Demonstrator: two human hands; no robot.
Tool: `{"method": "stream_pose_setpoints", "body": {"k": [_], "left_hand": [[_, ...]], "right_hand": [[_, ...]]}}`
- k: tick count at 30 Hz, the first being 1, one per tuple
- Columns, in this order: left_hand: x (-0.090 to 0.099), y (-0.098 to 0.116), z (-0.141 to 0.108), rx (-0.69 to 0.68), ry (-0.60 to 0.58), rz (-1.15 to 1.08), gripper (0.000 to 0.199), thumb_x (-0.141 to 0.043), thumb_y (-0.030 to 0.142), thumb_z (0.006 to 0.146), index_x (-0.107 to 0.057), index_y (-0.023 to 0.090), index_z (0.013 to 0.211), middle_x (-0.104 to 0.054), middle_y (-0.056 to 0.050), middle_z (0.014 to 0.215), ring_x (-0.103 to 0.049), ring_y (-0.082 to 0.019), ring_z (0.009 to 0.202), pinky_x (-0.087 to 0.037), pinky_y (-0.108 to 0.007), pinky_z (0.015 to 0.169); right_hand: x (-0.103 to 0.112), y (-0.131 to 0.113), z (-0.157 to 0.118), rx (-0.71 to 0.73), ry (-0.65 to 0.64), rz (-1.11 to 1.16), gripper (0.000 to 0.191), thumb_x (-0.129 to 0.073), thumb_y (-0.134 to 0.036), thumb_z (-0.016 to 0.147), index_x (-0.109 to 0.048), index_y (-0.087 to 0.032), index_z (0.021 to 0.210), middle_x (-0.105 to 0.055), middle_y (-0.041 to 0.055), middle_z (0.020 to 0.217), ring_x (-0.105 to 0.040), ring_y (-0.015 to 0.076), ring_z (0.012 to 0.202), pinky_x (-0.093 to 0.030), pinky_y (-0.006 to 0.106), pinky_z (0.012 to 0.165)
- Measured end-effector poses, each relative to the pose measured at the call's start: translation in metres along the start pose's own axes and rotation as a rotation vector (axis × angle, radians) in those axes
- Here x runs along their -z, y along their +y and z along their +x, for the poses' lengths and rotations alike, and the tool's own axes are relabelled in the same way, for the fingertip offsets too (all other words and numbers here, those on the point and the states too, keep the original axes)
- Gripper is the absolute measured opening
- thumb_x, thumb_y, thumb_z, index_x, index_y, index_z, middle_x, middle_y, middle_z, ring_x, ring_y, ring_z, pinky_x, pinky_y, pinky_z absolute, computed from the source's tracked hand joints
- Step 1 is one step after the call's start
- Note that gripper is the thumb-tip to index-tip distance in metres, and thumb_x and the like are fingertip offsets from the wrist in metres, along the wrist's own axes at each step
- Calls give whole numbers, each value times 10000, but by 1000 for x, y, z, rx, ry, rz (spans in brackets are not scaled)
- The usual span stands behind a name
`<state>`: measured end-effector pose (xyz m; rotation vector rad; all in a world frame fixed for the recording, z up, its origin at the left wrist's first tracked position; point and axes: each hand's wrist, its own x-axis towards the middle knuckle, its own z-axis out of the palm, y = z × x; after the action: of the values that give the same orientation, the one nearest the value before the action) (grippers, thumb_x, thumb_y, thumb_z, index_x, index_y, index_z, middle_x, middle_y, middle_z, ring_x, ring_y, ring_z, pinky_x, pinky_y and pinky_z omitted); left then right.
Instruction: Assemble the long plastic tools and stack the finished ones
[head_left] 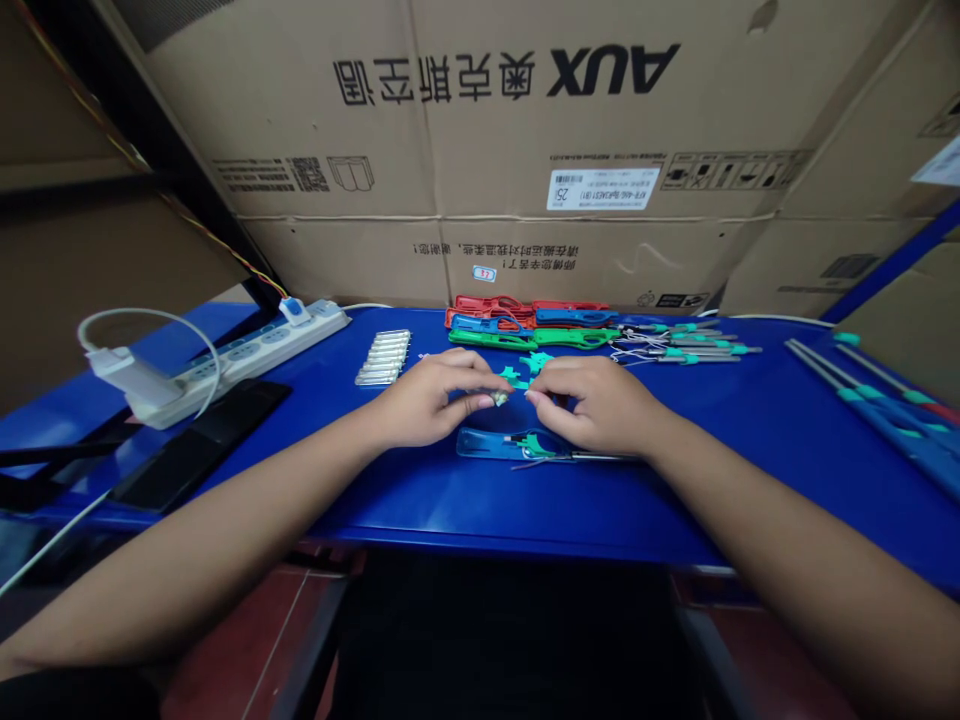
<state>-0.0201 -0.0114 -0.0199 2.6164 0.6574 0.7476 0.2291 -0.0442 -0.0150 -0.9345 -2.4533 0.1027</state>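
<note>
My left hand [427, 398] and my right hand [592, 405] meet over the middle of the blue table [420, 500]. The left fingertips pinch a small metal part [499, 398]. A teal plastic piece [534, 366] stands between the hands, with the right fingertips gripping its lower part. Below the hands lies a flat blue plastic holder [480, 443] carrying a teal fitting and a thin metal rod [577, 457]. Farther back are red, blue and green plastic-handled tools [525, 325] and teal-fitted metal rods with fine wires [682, 350].
Several short metal tubes [382, 357] lie left of the hands. Farther left are a white power strip [240, 350] with a plugged-in cable and a black flat device [202, 445]. Long rods on a blue strip [885, 420] lie right. Cardboard boxes [487, 150] rise behind the table.
</note>
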Motion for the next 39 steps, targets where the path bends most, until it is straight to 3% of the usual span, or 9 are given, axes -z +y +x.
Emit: {"method": "stream_pose_setpoints", "body": {"k": [6, 12, 27, 31, 35, 39], "left_hand": [[-7, 9, 0, -156, 58, 103, 226, -526, 171, 963, -678, 179, 1130, -708, -88, 1062, -653, -191, 985, -522, -340, 884], [-11, 12, 0, -211, 92, 178, 241, -490, 124, 964, -672, 148, 1121, -700, -85, 978, -620, -186, 898, -513, -348, 831], [-27, 13, -5, -164, 85, 274, 289, -459, 56, 897, -689, 127, 1058, -717, -85, 932, -592, -204, 845, -519, -357, 776], [-25, 12, -5, -158, 73, 262, 285, -466, 60, 894, -694, 118, 1054, -720, -88, 941, -599, -207, 854, -521, -363, 790], [-15, 15, -3, -87, -31, 216, 268, -496, 126, 938, -703, 160, 1104, -705, -72, 966, -631, -195, 895, -521, -342, 821], [-9, 18, -3, -5, -98, 111, 242, -545, 175, 948, -716, 191, 1119, -683, -55, 996, -656, -163, 906, -519, -285, 818]], "right_hand": [[-1, -8, 0, 62, -46, -163, 263, -454, -237, 939, -652, -163, 782, -619, 40, 717, -515, 155, 651, -359, 293, 634], [-2, -16, 0, 134, -52, -294, 268, -445, -209, 936, -665, -145, 797, -632, 44, 727, -503, 158, 641, -350, 304, 649], [-11, -8, -4, 292, -131, -250, 309, -406, -203, 974, -669, -126, 831, -612, 55, 742, -480, 159, 637, -327, 299, 608], [-14, -8, -2, 239, -155, -227, 300, -406, -199, 967, -675, -126, 855, -626, 64, 761, -500, 166, 646, -331, 301, 600], [-10, -5, 0, 118, -210, -147, 278, -439, -224, 974, -688, -131, 891, -649, 69, 815, -551, 171, 693, -368, 292, 623], [-5, 1, 0, 121, -181, -25, 229, -502, -257, 968, -700, -154, 1021, -679, 65, 892, -610, 178, 781, -425, 288, 687]]}}
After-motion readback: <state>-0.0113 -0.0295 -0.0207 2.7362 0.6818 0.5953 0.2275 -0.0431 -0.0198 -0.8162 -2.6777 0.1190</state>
